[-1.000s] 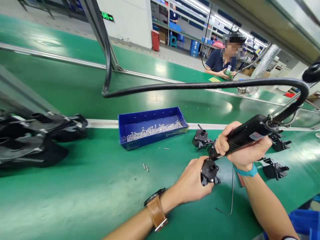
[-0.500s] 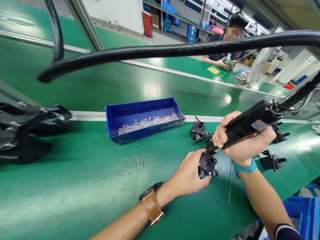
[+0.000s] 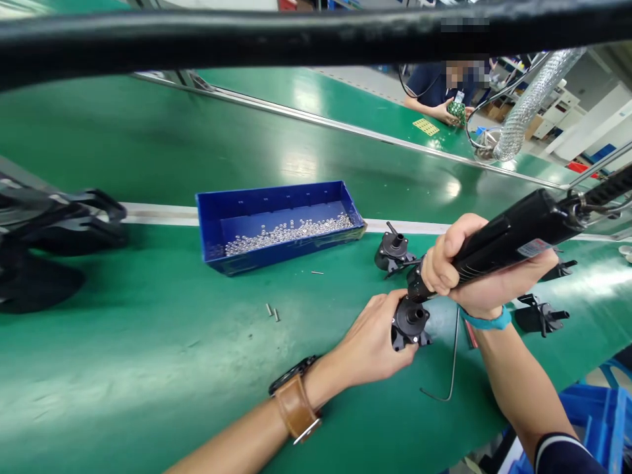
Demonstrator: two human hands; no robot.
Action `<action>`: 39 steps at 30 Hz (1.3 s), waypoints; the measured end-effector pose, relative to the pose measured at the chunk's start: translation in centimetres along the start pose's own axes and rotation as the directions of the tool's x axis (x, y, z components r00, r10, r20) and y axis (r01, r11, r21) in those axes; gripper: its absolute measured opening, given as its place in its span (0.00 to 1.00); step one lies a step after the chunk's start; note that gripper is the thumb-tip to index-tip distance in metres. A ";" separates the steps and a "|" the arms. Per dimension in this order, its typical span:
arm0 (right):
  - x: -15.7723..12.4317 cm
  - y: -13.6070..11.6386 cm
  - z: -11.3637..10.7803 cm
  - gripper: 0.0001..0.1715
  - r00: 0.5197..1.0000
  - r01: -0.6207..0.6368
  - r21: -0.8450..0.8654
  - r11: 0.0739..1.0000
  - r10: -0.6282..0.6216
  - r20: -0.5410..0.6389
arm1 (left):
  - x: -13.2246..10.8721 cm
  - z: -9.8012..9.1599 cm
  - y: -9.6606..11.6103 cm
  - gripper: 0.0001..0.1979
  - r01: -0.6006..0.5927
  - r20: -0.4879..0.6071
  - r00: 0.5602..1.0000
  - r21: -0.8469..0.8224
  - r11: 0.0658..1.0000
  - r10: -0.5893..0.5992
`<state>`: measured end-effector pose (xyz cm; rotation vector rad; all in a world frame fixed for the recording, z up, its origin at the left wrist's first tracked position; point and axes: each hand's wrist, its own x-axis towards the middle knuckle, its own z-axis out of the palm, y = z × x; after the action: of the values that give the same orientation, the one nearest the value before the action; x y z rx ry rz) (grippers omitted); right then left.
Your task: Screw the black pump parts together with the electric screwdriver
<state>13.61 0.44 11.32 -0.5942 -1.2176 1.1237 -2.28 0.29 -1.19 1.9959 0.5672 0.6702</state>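
Note:
My left hand is closed around a small round black pump housing on the green bench, its short spout facing up. In my right hand is a black electric screwdriver, gripped along its barrel and slanting down to the left. Its nose meets the housing's upper edge; the bit itself is hidden. Just behind stands another black pump housing with a spout and a side pipe. A bent metal rod lies on the bench below my right wrist.
A blue bin with many small metal parts stands mid-bench. Loose screws lie in front of it. More black housings sit at the right. A thick black cable crosses the top. A co-worker sits across the bench.
The view has shifted, with the black cable now higher in the picture. My right hand and the screwdriver's rear have moved slightly right; its nose remains at the housing in my left hand.

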 end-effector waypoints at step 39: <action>-0.4 0.1 0.4 0.36 0.999 -0.014 -0.007 1.000 0.013 -0.035 | 0.0 -0.4 0.5 0.28 -0.027 -0.002 1.000 0.005 1.000 0.027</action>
<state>13.24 0.00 11.19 -0.6258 -1.1891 1.1163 -2.51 0.32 -0.60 2.0107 0.5440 0.6879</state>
